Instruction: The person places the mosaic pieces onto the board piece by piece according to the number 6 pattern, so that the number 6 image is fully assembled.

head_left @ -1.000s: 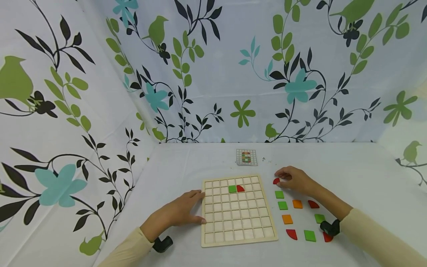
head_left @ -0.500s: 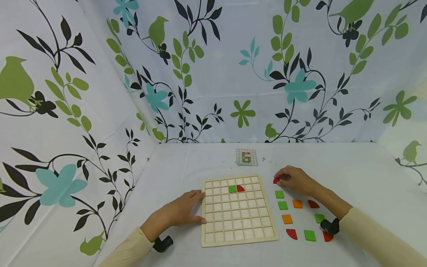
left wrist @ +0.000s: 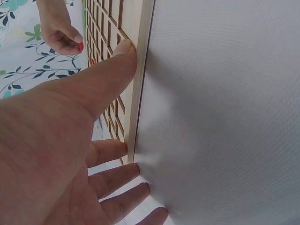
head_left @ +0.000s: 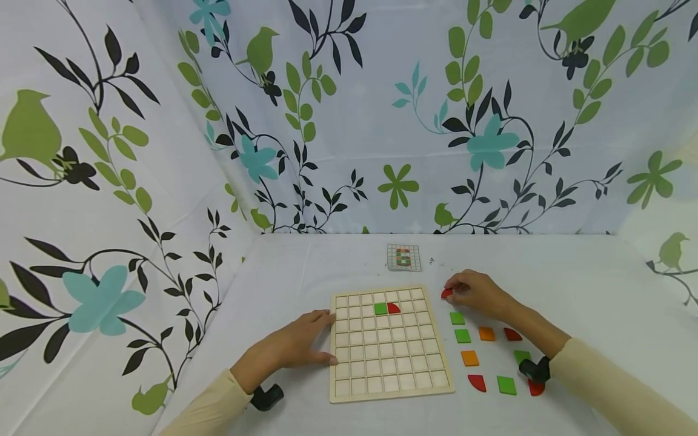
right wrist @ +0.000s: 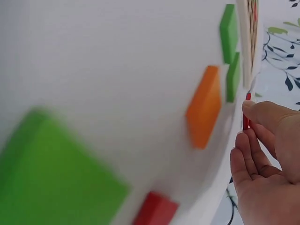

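My right hand [head_left: 477, 293] pinches a red quarter-circle tile [head_left: 446, 293] between thumb and fingers, off the board's far right corner. In the right wrist view that red tile [right wrist: 246, 112] is seen edge-on at the fingertips. My left hand [head_left: 297, 342] rests at the left edge of a wooden grid board [head_left: 388, 366], fingers straight. Its thumb [left wrist: 123, 49] lies on the board's rim in the left wrist view, and the other fingertips touch near the edge. A green square tile [head_left: 380, 309] and a red quarter-circle tile [head_left: 394, 308] sit side by side in the board's second row.
Right of the board lie loose tiles: green squares [head_left: 506, 385], orange squares [head_left: 469, 358] and red quarter-circles [head_left: 477, 383]. A small card [head_left: 403, 257] with a coloured grid pattern lies behind the board. A patterned cloth [head_left: 349, 121] hangs at the back and left.
The right hand has lifted the red quarter-circle tile slightly and shifted a little left, toward the board. The left hand stays at the board's edge.
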